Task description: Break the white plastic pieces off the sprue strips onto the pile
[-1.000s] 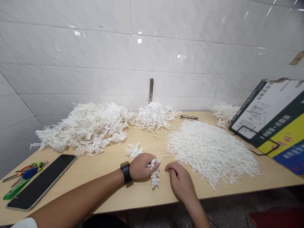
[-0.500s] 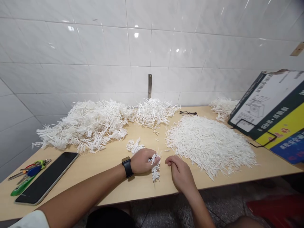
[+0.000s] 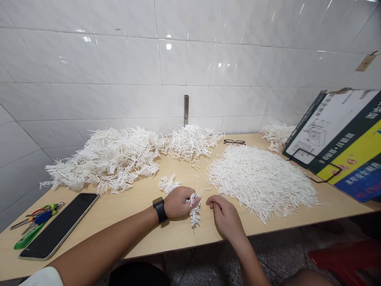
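My left hand (image 3: pixel 180 201), with a dark watch on its wrist, is closed around a bunch of white branching strands (image 3: pixel 195 217) that hangs past the fingers toward the table's front. Just to the right, my right hand (image 3: pixel 224 213) has its fingers curled in a pinch; whatever lies between the fingertips is hidden. A gap separates the two hands. Behind my left hand lies a small clump of the same strands (image 3: pixel 168 183). A wide, flat heap of short loose white pieces (image 3: pixel 264 178) spreads beyond my right hand.
Tangled white strands form a large pile (image 3: pixel 110 159) at the left and a smaller one (image 3: pixel 193 143) by the wall. Eyeglasses (image 3: pixel 234 142) lie at the back. A phone (image 3: pixel 61 224) and keys (image 3: pixel 38 218) are on the left, a printed box (image 3: pixel 336 143) on the right.
The camera view has shifted slightly. Both hands keep nearly the same place and grip, and the bunch of strands still hangs from my left hand.
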`<action>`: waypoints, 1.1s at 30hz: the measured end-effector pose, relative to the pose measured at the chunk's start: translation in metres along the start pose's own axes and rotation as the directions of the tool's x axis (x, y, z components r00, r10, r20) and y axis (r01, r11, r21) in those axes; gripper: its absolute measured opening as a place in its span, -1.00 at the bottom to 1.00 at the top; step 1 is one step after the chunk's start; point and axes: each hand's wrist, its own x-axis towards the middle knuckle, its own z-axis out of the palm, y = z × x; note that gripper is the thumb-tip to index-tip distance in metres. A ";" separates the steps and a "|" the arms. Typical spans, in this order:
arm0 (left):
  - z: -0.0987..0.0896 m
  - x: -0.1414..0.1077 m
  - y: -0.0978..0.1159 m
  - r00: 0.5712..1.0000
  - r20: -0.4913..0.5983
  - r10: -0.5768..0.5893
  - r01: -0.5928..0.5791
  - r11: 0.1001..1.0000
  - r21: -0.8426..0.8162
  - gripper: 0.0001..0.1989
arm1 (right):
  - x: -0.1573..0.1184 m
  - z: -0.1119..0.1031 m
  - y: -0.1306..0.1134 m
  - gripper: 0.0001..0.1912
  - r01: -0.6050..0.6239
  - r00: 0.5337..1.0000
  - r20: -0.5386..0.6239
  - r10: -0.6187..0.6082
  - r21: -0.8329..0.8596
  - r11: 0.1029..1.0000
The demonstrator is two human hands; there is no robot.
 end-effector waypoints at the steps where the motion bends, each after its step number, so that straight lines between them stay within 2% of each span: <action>1: -0.001 0.000 0.001 1.000 0.001 0.000 0.000 1.000 0.000 -0.58 | 0.000 0.000 0.000 -0.72 0.002 1.000 -0.002 -0.002 -0.002 1.000; 11: 0.001 0.000 -0.001 1.000 0.000 0.005 -0.005 1.000 0.011 -0.57 | 0.001 0.002 0.005 -0.71 0.013 1.000 0.004 -0.013 -0.015 1.000; 25: 0.000 -0.001 -0.001 1.000 0.008 -0.004 0.004 1.000 0.024 -0.56 | 0.000 0.000 -0.001 -0.70 -0.010 1.000 0.004 0.010 -0.011 1.000; 33: -0.002 -0.001 0.002 1.000 0.010 -0.005 0.005 1.000 0.008 -0.57 | 0.000 0.002 0.003 -0.60 -0.042 0.999 -0.027 0.042 0.011 0.999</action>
